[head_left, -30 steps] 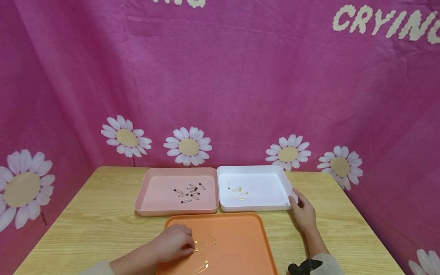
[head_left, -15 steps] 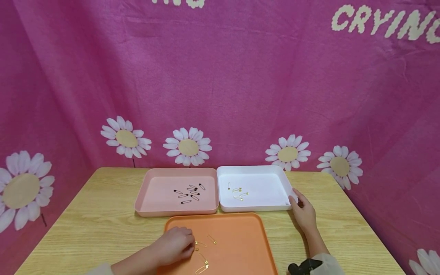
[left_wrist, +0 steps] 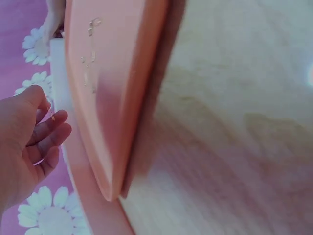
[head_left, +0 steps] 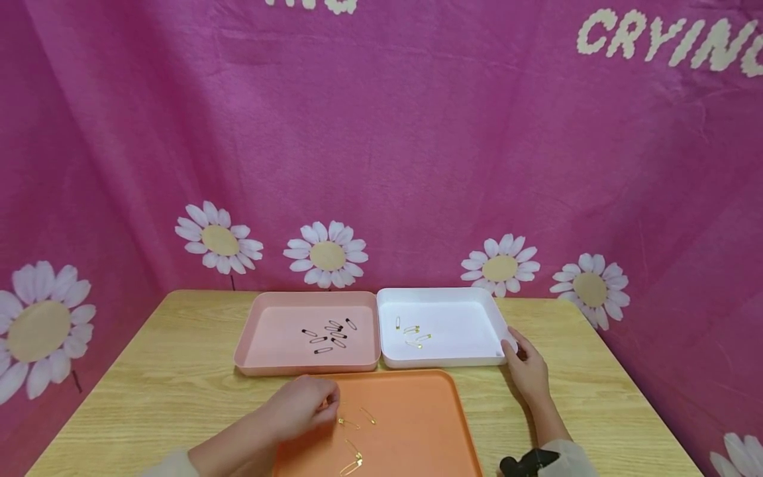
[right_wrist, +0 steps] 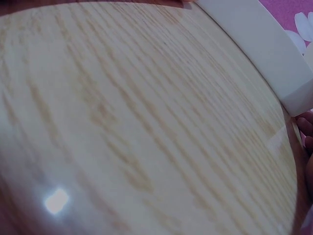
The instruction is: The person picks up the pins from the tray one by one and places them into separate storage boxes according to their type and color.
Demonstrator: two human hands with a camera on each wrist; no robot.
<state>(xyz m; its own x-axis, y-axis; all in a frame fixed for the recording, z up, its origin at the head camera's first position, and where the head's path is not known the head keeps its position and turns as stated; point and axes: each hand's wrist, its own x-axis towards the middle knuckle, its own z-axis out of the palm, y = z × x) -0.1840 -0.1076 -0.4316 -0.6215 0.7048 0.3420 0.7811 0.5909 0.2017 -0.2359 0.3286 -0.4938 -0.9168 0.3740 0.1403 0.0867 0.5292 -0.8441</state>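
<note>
My left hand (head_left: 304, 407) is raised over the left part of the orange tray (head_left: 417, 424). Between thumb and index finger it pinches a small gold safety pin (left_wrist: 51, 113), which shows in the left wrist view. Several more gold safety pins (head_left: 352, 464) lie on the orange tray, just right of that hand. My right hand (head_left: 527, 371) grips the front right corner of the white tray (head_left: 444, 362), thumb at the rim and fingers along the outer side. Inside the white tray, several gold safety pins (head_left: 411, 329) are gathered toward its left.
A pink tray (head_left: 274, 331) stands against the white tray's left side and holds several black safety pins (head_left: 338, 334). All three trays rest on a wooden table (head_left: 584, 391). A magenta cloth (head_left: 411, 165) with daisies hangs behind and at both sides.
My left hand has lifted off the orange tray and moved slightly away from the body, taking a gold safety pin with it. The right hand stays at the white tray.
</note>
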